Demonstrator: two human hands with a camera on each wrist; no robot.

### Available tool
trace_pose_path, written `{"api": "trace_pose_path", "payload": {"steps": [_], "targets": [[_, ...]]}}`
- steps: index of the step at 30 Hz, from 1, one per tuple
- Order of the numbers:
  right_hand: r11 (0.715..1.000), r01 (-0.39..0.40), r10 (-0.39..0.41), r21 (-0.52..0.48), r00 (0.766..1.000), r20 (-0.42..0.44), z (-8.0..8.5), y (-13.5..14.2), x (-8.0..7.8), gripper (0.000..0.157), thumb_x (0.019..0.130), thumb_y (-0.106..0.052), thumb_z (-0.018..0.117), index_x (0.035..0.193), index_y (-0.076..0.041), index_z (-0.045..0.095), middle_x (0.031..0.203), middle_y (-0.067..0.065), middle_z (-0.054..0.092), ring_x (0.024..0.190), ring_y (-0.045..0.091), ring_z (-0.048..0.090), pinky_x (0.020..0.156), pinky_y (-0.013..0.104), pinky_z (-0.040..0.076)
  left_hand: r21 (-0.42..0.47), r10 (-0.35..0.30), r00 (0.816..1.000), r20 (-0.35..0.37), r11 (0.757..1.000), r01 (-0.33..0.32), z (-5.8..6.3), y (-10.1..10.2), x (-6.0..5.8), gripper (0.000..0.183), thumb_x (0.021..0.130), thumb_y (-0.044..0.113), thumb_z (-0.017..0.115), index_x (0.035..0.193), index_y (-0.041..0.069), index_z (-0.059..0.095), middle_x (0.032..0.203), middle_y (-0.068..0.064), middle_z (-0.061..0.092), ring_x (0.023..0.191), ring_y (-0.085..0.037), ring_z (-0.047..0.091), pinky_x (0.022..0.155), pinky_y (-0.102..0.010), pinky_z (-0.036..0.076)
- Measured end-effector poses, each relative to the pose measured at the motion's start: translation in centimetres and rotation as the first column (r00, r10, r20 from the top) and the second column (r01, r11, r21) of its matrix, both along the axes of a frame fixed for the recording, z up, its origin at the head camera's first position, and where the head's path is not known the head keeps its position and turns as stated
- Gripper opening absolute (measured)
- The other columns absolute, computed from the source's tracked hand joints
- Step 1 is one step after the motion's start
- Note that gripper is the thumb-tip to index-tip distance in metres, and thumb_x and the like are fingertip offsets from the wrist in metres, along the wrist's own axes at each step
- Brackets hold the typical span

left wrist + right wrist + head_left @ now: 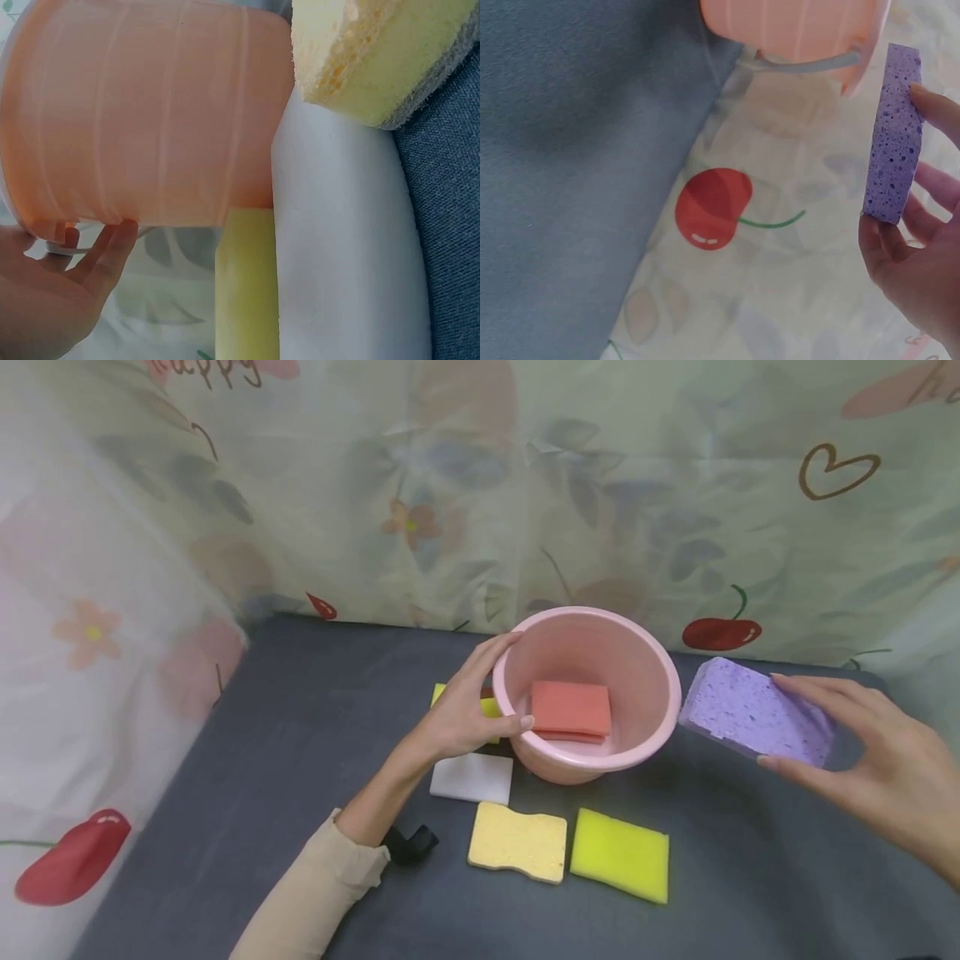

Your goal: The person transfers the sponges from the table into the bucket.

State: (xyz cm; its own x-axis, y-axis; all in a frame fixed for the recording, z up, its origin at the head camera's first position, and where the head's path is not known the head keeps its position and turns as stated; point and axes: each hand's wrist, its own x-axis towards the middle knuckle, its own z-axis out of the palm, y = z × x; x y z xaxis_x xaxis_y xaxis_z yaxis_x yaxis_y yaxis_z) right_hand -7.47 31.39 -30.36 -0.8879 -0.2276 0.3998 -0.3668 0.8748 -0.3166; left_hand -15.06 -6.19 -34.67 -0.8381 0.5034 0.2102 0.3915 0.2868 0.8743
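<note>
A pink plastic bucket (577,643) stands upright on the dark table, and a reddish-orange sponge-like block (572,706) lies on its bottom. With thumb and fingers at the rim, my left hand (465,710) grips the bucket's left side. My right hand (896,760) pinches a purple sponge (757,710) by its edges, raised just right of the bucket. In the right wrist view the porous narrow side of this sponge (894,139) shows between thumb and fingers. The left wrist view shows the bucket's ribbed outer wall (165,112).
In front of the bucket lie a white block (472,778), a cream sponge with curved-in sides (517,842) and a yellow sponge (621,856). Another yellow piece (438,692) is partly hidden behind my left hand. A patterned curtain (337,510) hangs along the table's back edge.
</note>
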Motion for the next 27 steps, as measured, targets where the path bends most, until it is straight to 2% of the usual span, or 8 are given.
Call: {"api": "trace_pose_path", "payload": {"steps": [4,10,14,20,27], "targets": [[1.0,-0.005,0.005,0.005,1.0,0.023,0.7,-0.7,-0.4,0.084,0.051,-0.031,0.088,0.128,-0.025,0.054,0.118,0.001,0.055,0.108,-0.001,0.04,0.08,0.005,0.022,-0.004,0.016,1.0,-0.019,1.0,-0.016,0.1,-0.2,0.0,0.088,0.072,0.019,0.075,0.144,0.011,0.024,0.145,-0.012,0.022,0.124,-0.027,0.034,0.089,-0.038,0.043],[1.0,-0.026,0.025,0.013,0.997,0.075,1.3,-2.2,-0.8,0.083,0.055,-0.033,0.087,0.13,-0.027,0.052,0.118,-0.002,0.053,0.1,0.009,0.041,0.068,0.02,0.029,0.013,0.0,1.0,0.003,1.0,0.0,0.0,-0.2,-0.2,0.088,0.073,0.018,0.074,0.144,0.011,0.024,0.145,-0.011,0.021,0.123,-0.025,0.035,0.088,-0.038,0.044],[0.998,-0.06,0.06,0.003,0.995,0.083,1.4,-3.2,-1.1,0.083,0.056,-0.033,0.086,0.13,-0.027,0.051,0.119,-0.003,0.052,0.1,0.011,0.042,0.069,0.018,0.03,0.017,-0.016,1.0,0.026,1.0,0.015,-0.1,-0.1,-0.2,0.087,0.074,0.018,0.074,0.144,0.012,0.023,0.146,-0.009,0.02,0.123,-0.024,0.035,0.088,-0.036,0.044],[0.996,-0.085,0.084,-0.001,0.99,0.114,1.6,-4.6,-1.7,0.082,0.058,-0.036,0.085,0.131,-0.03,0.05,0.122,-0.001,0.051,0.103,0.02,0.045,0.07,0.02,0.031,0.018,-0.017,1.0,0.018,1.0,0.017,-0.2,-0.2,-0.2,0.086,0.074,0.018,0.074,0.144,0.01,0.024,0.145,-0.01,0.021,0.122,-0.023,0.036,0.089,-0.039,0.042],[0.991,-0.132,0.13,0.007,0.984,0.123,1.8,-5.8,-2.5,0.08,0.059,-0.037,0.084,0.131,-0.031,0.049,0.124,-0.004,0.049,0.105,0.018,0.045,0.074,0.018,0.032,0.024,-0.022,1.0,0.016,0.999,0.022,-0.2,-0.1,-0.3,0.086,0.074,0.017,0.074,0.144,0.009,0.024,0.144,-0.011,0.022,0.121,-0.024,0.037,0.089,-0.038,0.043]]}}
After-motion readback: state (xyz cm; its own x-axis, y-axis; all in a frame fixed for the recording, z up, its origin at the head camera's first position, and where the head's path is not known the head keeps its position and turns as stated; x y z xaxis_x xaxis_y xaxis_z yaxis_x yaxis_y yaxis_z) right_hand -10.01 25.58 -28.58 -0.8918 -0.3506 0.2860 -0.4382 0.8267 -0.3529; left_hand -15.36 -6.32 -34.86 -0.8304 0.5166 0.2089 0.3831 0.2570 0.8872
